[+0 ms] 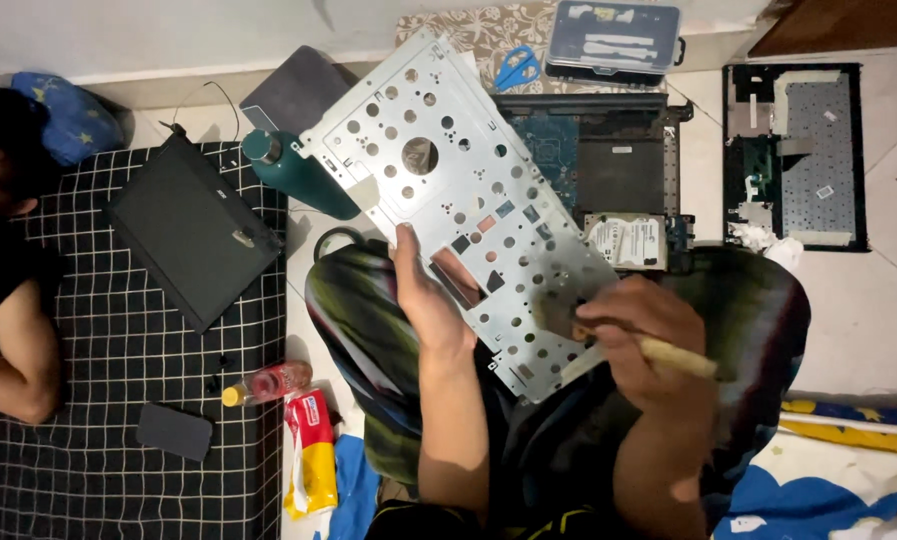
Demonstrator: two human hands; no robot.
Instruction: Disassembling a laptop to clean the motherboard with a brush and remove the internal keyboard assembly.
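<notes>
Silver perforated metal plate [468,200] sits tilted over your lap, your left hand [423,300] clamped on its near edge to steady it, while your right hand [648,335] closes around a wooden-handled brush [608,335], bristles touching the plate's lower corner.

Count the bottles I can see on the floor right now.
2. A teal bottle lies by the upper end of the metal plate; a small clear bottle with a yellow cap lies on the checked mat. Others may be hidden behind the plate.
</notes>
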